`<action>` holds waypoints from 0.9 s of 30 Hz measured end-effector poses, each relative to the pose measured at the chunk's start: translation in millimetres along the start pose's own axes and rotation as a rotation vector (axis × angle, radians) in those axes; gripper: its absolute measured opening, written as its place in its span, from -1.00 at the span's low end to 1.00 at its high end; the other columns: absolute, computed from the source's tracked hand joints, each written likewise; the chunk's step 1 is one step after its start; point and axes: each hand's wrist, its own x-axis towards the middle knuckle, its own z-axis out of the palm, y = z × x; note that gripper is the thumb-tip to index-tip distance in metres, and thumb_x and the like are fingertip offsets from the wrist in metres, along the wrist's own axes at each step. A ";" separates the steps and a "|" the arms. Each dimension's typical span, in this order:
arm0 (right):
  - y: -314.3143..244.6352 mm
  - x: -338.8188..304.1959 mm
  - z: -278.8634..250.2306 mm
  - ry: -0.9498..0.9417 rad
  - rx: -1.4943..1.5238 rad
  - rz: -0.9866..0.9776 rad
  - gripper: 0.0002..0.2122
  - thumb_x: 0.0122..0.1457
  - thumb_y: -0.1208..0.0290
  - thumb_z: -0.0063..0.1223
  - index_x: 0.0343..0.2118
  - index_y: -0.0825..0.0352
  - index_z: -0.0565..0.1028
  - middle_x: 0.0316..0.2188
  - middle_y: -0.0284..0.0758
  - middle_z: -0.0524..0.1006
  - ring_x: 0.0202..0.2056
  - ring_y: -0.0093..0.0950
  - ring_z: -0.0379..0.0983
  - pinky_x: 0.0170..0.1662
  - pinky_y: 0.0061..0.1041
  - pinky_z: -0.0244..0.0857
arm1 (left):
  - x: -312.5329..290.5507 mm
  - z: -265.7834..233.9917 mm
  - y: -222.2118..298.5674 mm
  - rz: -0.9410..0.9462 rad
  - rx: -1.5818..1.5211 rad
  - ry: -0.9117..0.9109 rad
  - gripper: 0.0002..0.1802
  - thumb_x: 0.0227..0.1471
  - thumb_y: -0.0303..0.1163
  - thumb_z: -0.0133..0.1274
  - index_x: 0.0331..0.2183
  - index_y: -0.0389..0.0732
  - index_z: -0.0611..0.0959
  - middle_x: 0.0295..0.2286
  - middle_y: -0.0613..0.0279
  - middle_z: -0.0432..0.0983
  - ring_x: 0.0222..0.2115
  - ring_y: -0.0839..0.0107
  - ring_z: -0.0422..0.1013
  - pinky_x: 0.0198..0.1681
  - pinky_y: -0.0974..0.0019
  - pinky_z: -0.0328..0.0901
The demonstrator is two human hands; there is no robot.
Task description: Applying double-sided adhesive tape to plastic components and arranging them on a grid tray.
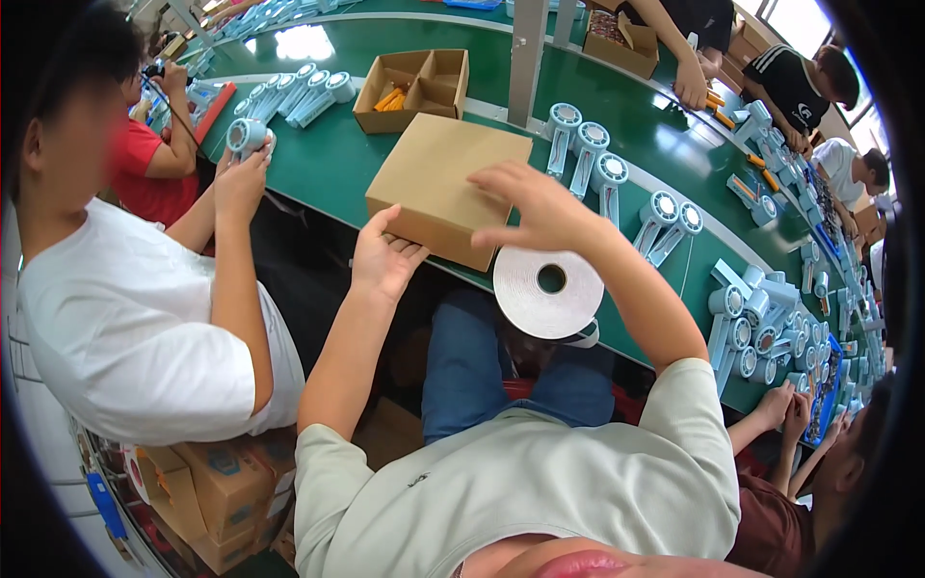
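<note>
A plain brown cardboard box (451,159), its top closed, lies at the near edge of the green table in front of me. My left hand (387,258) grips its near left corner, thumb up against the side and fingers curled at the lower edge. Over the box's right side is my right hand (540,207), fingers spread and holding nothing; whether its fingertips touch the cardboard I cannot tell. Just below that hand, a large white roll of tape (520,294) lies flat at the table edge, with a loose end at its right.
Behind the box stands an open divided carton (405,111) with orange pieces. Light-blue handheld fans (590,144) lie in rows to its right and left, with a heap (771,328) farther right. A co-worker (145,318) at my left holds a fan. A metal post (526,63) rises behind.
</note>
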 end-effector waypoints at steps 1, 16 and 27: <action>-1.5 -0.6 -2.0 -0.004 0.000 -0.003 -0.50 0.04 0.24 0.33 0.05 0.30 0.50 0.03 -0.28 0.55 -0.15 -0.23 0.53 -0.09 -0.41 0.43 | -12.5 -2.1 1.4 0.048 -0.003 -0.031 -0.36 0.06 -0.34 0.11 0.11 -0.44 0.35 0.00 -0.20 0.38 0.01 0.07 0.40 0.10 0.07 0.32; 41.0 37.2 -67.8 0.612 0.188 0.196 -0.85 0.12 0.53 0.26 -0.23 0.40 0.66 -0.45 -0.35 0.67 -0.50 -0.56 0.47 -0.35 -0.61 0.36 | 68.7 58.5 -18.8 1.169 2.041 0.146 -0.26 0.20 0.12 -0.15 0.22 -0.18 0.44 0.33 0.08 0.12 0.33 0.02 0.05 0.37 -0.14 -0.16; 69.8 10.1 -63.2 0.737 0.107 0.369 -0.91 0.13 0.52 0.29 -0.39 0.45 0.66 -0.56 -0.44 0.60 -0.57 -0.61 0.29 -0.43 -0.62 0.23 | 70.4 55.1 -14.4 1.056 2.051 0.133 -0.15 0.17 0.25 -0.25 0.27 -0.15 0.39 0.34 0.09 0.09 0.39 0.07 -0.14 0.37 -0.21 -0.27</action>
